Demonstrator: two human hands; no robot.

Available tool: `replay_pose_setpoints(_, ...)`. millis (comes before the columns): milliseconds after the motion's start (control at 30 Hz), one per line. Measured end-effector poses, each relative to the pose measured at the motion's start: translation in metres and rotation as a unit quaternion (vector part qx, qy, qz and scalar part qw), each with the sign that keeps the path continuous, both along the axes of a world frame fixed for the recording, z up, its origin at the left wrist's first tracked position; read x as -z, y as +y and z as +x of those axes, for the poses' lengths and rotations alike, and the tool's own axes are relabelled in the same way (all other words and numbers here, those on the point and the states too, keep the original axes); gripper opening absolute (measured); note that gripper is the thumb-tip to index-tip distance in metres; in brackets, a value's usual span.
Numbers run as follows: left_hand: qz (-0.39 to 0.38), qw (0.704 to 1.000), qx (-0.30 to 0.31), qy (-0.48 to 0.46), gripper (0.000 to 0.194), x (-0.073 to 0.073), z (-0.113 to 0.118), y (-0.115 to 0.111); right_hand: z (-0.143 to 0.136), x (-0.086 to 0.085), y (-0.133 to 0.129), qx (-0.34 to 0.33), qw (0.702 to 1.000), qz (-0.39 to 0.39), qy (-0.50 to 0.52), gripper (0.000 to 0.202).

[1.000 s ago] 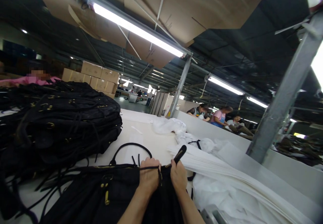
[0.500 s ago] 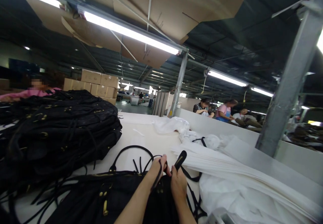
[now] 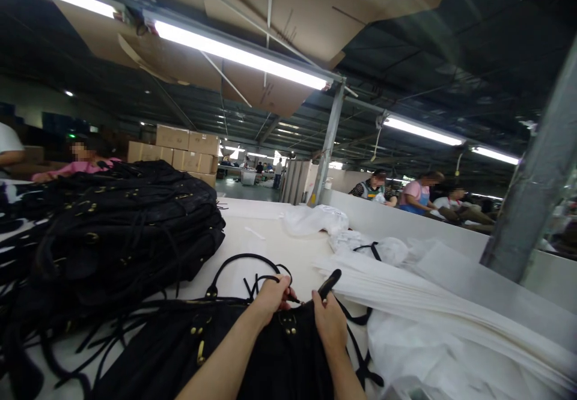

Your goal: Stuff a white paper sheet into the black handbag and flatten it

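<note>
A black bag (image 3: 225,334) with gold-coloured fittings lies on the white table (image 3: 252,244) in front of me. One arched handle (image 3: 246,257) stands up behind its top edge. My left hand (image 3: 273,296) is closed on a thin black strap at the bag's top edge, near a small metal part. Just to its right, my right hand (image 3: 328,316) pinches the end of the zip edge, where a black tab (image 3: 330,283) sticks up past the fingers. The hands are a short gap apart.
Black bags (image 3: 135,226) are piled high at the left. White sheets (image 3: 406,295) and clear plastic (image 3: 406,352) lie at the right, beside a low white partition (image 3: 406,223). A grey post (image 3: 536,172) rises there. Other people sit beyond the table, left and right.
My left hand has shifted slightly left and lower, with its strap now pointing toward the right hand. The view has swung a little to the left.
</note>
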State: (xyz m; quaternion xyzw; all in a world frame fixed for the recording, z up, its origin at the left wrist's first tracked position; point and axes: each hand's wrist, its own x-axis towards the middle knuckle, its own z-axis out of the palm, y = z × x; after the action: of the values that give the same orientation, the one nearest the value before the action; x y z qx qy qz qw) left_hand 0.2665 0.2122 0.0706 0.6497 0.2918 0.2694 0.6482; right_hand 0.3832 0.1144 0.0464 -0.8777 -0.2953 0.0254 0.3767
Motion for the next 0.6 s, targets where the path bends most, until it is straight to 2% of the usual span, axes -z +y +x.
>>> replay_pose_setpoints(100,0.025,1.000,-0.005,0.000,0.039,-0.009,0.008,-0.003,0.002,-0.008,0.002,-0.012,1.000,0.014,-0.012,0.052)
replay_pose_setpoints(167,0.065,0.998,-0.002,0.022,0.036,-0.013,0.007,-0.004,0.003,-0.010,0.004,-0.031,0.999,0.035,-0.023,0.043)
replay_pose_setpoints(233,0.128,0.989,-0.005,0.069,0.025,-0.015,0.001,-0.005,0.004,-0.011,0.005,-0.050,0.996,0.066,-0.029,0.028)
replay_pose_setpoints(300,0.200,0.970,-0.012,0.136,0.011,-0.017,-0.008,-0.007,0.005,-0.011,0.004,-0.054,0.993,0.106,-0.028,0.023)
replay_pose_setpoints(400,0.295,0.927,-0.021,0.232,0.007,-0.021,-0.018,-0.015,0.006,-0.009,0.002,-0.041,0.984,0.171,-0.014,0.028)
replay_pose_setpoints(500,0.348,0.888,-0.028,0.300,0.018,-0.025,-0.020,-0.027,0.006,-0.007,0.000,-0.030,0.974,0.225,0.004,0.036)
replay_pose_setpoints(600,0.371,0.860,-0.039,0.349,0.029,-0.025,-0.019,-0.036,0.007,-0.004,0.001,-0.031,0.965,0.259,0.018,0.041)
